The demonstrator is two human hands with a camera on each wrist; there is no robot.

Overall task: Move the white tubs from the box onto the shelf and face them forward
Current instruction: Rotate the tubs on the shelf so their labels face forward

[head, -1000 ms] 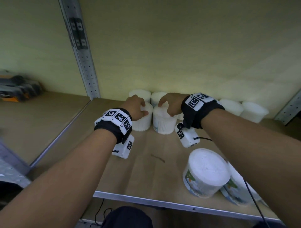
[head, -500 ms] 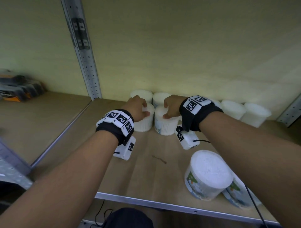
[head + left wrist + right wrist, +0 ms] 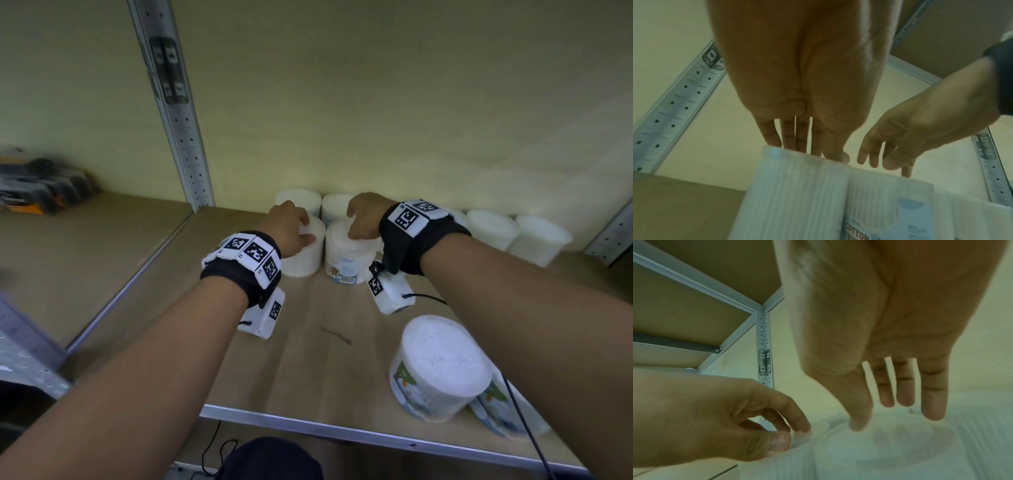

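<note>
1. Nearest, at the front edge of the wooden shelf [image 3: 308, 370], two large white round tubs with printed labels [image 3: 440, 368] are seen.
2. Farther in, a ribbed white plastic tub [image 3: 305, 253] is held at its top rim by the left hand [image 3: 287, 228], thumb and fingertips pinched on the rim.
3. Just beside it, a white labelled tub with a barcode [image 3: 344, 255] is touched on its lid by the right hand [image 3: 364, 216]; its grip is loose, fingers nearly straight.
4. Along the back wall, a row of plain white tubs [image 3: 493, 228] is lined up.
</note>
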